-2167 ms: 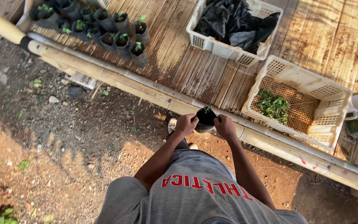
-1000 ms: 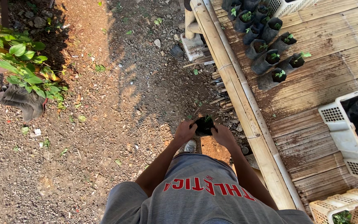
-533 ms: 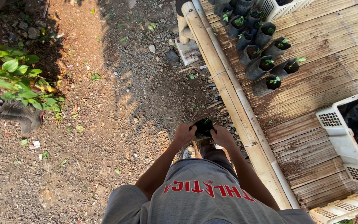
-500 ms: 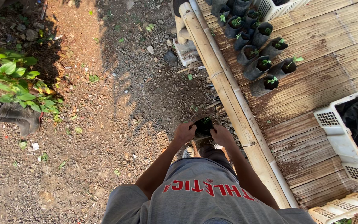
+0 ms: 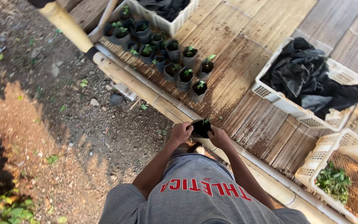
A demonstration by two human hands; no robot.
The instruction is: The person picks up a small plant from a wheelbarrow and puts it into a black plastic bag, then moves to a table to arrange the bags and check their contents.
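Soil-filled black bag point(image 5: 201, 127) with seedling, cupped between left hand point(image 5: 180, 133) and right hand point(image 5: 219, 137), both closed on its sides, above bamboo rail point(image 5: 146, 92). Likely soft-walled, bottom-heavy, sprout fragile (support low, avoid squeezing). Other bags point(image 5: 170, 62) on deck point(image 5: 245, 83).

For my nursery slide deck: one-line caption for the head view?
Both hands, left hand and right hand, cup a small black seedling bag beside a bamboo platform of potted seedlings.
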